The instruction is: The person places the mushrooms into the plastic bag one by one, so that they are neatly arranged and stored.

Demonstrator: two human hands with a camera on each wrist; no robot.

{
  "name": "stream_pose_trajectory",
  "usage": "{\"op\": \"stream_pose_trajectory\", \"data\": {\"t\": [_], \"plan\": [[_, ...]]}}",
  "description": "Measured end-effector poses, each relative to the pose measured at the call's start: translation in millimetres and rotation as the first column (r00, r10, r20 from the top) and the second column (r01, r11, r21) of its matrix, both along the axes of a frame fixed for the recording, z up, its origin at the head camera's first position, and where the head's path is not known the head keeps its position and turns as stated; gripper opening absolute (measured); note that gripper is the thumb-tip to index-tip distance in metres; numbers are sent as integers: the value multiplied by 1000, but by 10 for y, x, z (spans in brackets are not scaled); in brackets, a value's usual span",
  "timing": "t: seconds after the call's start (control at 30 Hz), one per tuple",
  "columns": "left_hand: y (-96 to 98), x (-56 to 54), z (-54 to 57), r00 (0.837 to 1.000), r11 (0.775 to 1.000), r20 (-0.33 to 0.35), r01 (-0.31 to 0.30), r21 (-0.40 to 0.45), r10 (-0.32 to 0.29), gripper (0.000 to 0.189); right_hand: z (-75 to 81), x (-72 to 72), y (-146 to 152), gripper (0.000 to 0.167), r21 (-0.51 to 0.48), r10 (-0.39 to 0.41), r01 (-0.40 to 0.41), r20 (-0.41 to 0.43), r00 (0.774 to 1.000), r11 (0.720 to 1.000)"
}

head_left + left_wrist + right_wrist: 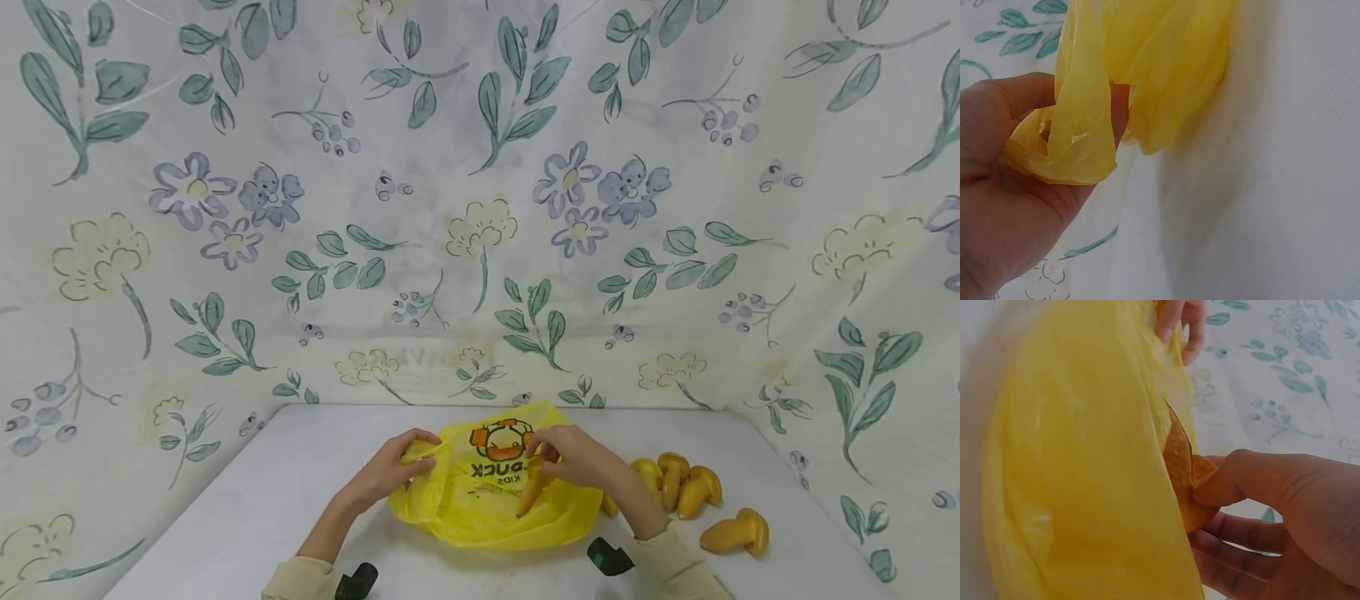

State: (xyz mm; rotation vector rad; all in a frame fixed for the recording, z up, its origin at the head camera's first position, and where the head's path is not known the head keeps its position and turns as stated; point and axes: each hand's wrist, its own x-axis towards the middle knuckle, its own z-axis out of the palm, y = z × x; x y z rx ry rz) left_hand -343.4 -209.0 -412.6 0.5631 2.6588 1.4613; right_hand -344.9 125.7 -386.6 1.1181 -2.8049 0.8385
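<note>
A yellow plastic bag (pixel 498 517) with a printed duck lies on the white table. My left hand (pixel 393 467) holds the left side of its mouth; in the left wrist view a loop of yellow film (pixel 1082 134) hangs around the fingers. My right hand (pixel 573 454) pinches a brown mushroom (pixel 532 487) by one end, its long part pointing down at the bag. From the right wrist view, this mushroom (pixel 1180 465) is at the bag's edge, partly hidden behind the yellow film. Whether anything lies inside the bag cannot be seen.
Right of the bag, several brown mushrooms (pixel 672 479) lie in a cluster, partly behind my right forearm. One mushroom (pixel 735 533) lies apart, nearer the front. A floral cloth (pixel 480 325) hangs behind and beside the table. A dark device (pixel 609 557) sits by the right wrist.
</note>
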Motion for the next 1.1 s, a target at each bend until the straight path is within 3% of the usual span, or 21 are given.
{"op": "stream_pose_trajectory", "data": {"t": [0.43,0.63,0.93,1.1], "plan": [[-9,16,-3,1000,1000,7,-12,5,12,34,29,47,-206,19,60,-15,14,18,1000,998],[-5,16,-16,1000,1000,11,-25,0,25,33,41,41,-312,18,33,3,-4,18,1000,999],[19,5,-25,1000,1000,5,-9,1,9,33,79,-37,-466,17,25,0,-1,1,1000,1000],[16,-2,-12,1000,1000,10,-5,-6,5,32,76,-101,-613,15,80,4,-2,-31,999,997]]}}
